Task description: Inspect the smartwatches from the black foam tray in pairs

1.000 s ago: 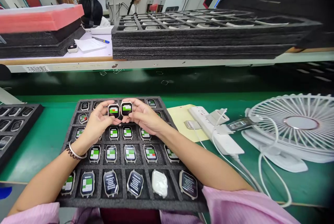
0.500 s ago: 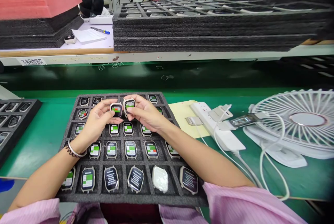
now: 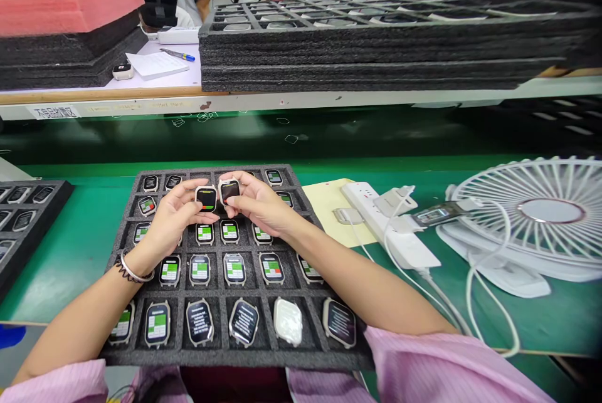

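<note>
Holding one watch body apiece, the hands meet over the far middle of the black foam tray (image 3: 123, 246), which lies on the green table (image 3: 70, 252). The left hand (image 3: 172, 218) is closed on a watch (image 3: 206, 198) whose screen shows a dark face with a red band and a strip of green. The right hand (image 3: 256, 202) is closed on a second watch (image 3: 229, 191), touching the first side by side. Since a second ago both screens have changed: the bright green and red blocks they showed then have given way, and the right watch's face is now almost wholly dark with a reddish cast, so the displays seem to be stepping through their screens while the person watches. The hands themselves have barely shifted.

Around them the tray's pockets hold more watch bodies, most lit with green and white blocks; one in the near row lies face down, white (image 3: 288, 321). To the right sit a yellow sheet (image 3: 324, 202), a white power strip (image 3: 390, 234) and a white fan (image 3: 536, 221). Stacked foam trays (image 3: 367, 58) fill the shelf beyond.
</note>
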